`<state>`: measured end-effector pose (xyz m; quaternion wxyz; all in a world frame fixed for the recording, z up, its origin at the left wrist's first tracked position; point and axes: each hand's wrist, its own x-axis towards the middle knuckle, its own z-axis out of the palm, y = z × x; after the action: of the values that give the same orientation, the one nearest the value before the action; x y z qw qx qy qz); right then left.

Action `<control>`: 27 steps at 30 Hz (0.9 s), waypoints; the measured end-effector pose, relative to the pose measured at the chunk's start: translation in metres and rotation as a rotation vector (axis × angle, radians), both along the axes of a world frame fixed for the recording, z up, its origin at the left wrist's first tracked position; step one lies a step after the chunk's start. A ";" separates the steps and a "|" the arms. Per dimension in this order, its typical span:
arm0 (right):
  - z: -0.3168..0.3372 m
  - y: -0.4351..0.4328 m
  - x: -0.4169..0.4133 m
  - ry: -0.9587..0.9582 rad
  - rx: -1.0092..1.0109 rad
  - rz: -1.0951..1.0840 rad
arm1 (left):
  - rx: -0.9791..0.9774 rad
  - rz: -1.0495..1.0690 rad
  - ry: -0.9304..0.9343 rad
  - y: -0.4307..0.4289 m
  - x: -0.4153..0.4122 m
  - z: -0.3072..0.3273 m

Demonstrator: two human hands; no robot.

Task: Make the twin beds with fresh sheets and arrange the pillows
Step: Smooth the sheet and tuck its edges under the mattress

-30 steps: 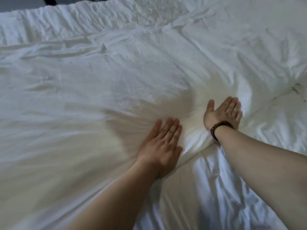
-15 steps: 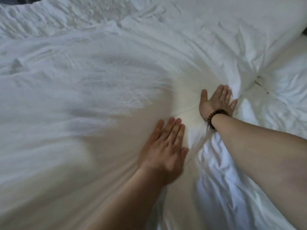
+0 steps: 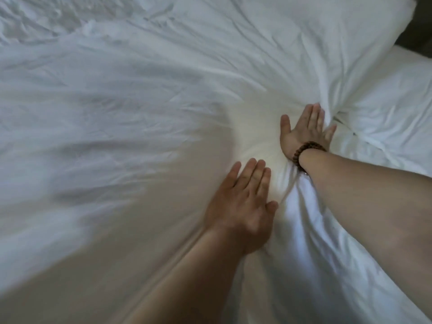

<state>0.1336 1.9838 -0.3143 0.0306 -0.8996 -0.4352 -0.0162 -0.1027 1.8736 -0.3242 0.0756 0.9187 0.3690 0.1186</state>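
A white duvet (image 3: pixel 117 118) covers nearly the whole view, creased, with folds fanning out from my hands. My left hand (image 3: pixel 243 204) lies flat on it, palm down, fingers straight and together. My right hand (image 3: pixel 306 132), with a dark bead bracelet at the wrist, presses flat a little farther away and to the right, its fingertips against a bunched ridge of fabric. A white pillow (image 3: pixel 397 122) lies at the right, beyond that ridge. Neither hand grips anything.
A raised edge of the white bedding (image 3: pixel 350 31) runs to the upper right corner. A dark strip of room (image 3: pixel 418 33) shows past it. More crumpled white fabric (image 3: pixel 58 17) lies at the upper left.
Both hands have slid forward and to the right across the duvet, staying flat. The view has turned right, so the pillow and the dark corner have come in.
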 end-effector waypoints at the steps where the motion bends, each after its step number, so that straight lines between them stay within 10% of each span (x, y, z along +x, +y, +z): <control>1: 0.000 0.004 0.007 -0.019 -0.005 0.009 | 0.004 -0.008 -0.016 0.007 0.005 -0.002; 13: 0.030 0.066 0.104 -0.304 0.086 0.053 | 0.045 -0.064 -0.088 0.081 0.081 -0.008; 27: 0.098 0.171 0.264 -0.073 0.171 -0.041 | 0.117 -0.174 -0.105 0.172 0.225 -0.011</control>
<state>0.3974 2.1547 -0.2160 0.0911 -0.9013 -0.4147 -0.0865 0.1218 2.0455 -0.3352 0.0510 0.9426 0.2760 0.1811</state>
